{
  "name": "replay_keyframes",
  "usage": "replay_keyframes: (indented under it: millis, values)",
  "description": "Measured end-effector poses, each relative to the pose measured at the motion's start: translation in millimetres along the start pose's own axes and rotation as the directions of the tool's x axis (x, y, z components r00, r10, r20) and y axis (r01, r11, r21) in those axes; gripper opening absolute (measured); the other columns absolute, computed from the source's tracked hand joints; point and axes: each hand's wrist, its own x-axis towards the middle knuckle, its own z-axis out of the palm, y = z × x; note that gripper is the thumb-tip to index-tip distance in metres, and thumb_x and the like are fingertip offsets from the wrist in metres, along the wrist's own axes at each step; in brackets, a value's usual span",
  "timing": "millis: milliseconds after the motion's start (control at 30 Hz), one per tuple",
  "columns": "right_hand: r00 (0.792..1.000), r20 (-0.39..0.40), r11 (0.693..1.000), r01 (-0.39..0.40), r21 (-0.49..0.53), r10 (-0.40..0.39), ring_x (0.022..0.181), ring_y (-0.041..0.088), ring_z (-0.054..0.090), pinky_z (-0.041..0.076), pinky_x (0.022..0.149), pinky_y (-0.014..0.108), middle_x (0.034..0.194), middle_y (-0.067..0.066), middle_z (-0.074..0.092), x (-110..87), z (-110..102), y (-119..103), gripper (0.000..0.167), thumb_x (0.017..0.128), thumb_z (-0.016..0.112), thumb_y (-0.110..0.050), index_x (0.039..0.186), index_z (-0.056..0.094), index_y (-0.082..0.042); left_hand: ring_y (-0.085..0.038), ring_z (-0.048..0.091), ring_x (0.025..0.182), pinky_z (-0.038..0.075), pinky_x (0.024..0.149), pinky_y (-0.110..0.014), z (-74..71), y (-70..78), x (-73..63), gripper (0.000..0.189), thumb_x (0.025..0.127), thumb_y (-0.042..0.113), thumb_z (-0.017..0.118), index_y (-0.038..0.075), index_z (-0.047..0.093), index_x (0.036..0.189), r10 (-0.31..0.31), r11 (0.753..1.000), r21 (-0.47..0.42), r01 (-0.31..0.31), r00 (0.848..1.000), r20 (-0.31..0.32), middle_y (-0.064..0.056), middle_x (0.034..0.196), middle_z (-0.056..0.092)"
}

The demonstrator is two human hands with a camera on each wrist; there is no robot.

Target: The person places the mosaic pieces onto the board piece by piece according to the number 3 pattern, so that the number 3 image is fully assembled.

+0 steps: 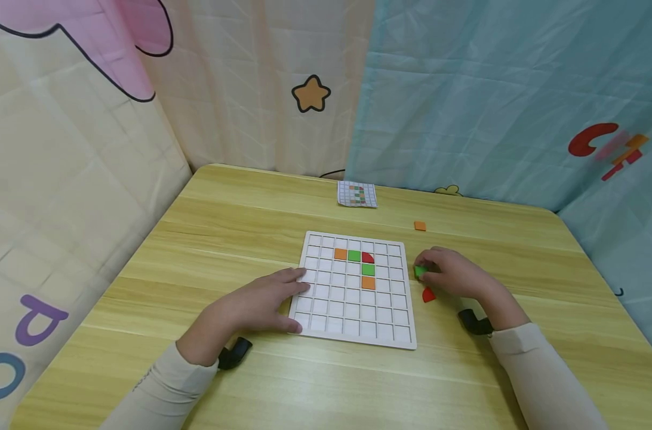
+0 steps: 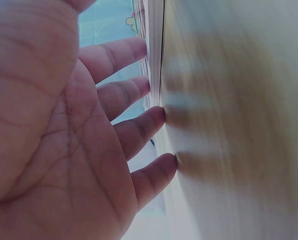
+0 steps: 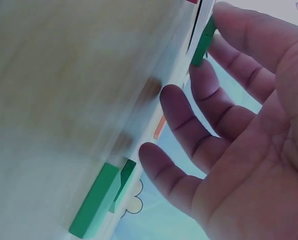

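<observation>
A white grid board (image 1: 353, 341) lies on the table, and my left hand (image 1: 256, 301) rests along its left edge with fingers spread. Set in its cells are an orange square (image 1: 341, 254), a green square (image 1: 354, 255) and a red quarter-round tile (image 1: 368, 257) in a row. Below the red one come a green square (image 1: 368, 270) and an orange square (image 1: 368, 283). Right of the board, my right hand (image 1: 457, 273) pinches a green tile (image 3: 203, 42) between thumb and fingers. Close by lies a loose red tile (image 1: 428, 295) with a curved side.
A small printed card (image 1: 357, 194) showing a coloured grid pattern lies at the table's back edge. One loose orange square (image 1: 420, 226) sits beyond the right hand. Two green pieces (image 3: 95, 200) appear near the little finger in the right wrist view. Curtains surround the table.
</observation>
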Motion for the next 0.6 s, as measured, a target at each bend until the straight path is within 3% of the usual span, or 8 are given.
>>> replay_keyframes:
  millis: [600]
  values:
    - [1.000, -0.009, 1.000, 0.018, -0.020, -0.018, 0.103, 0.024, 0.057, 0.049, 0.091, 0.047, 0.113, 0.004, 0.061, 7.5, 3, -19, 0.022, 0.094, 0.069, -0.016, 0.115, 0.065, -0.010, -0.025, 0.021, 0.148, 0.026, 0.116, -0.043, 1.0, -1.5, 0.2, 0.078, 0.083, 0.044, 0.079, 0.013, 0.048, 0.148, -0.002, 1.000, 0.009, 0.002, 1.000, -0.002, -0.004, 0.162, 0.025]
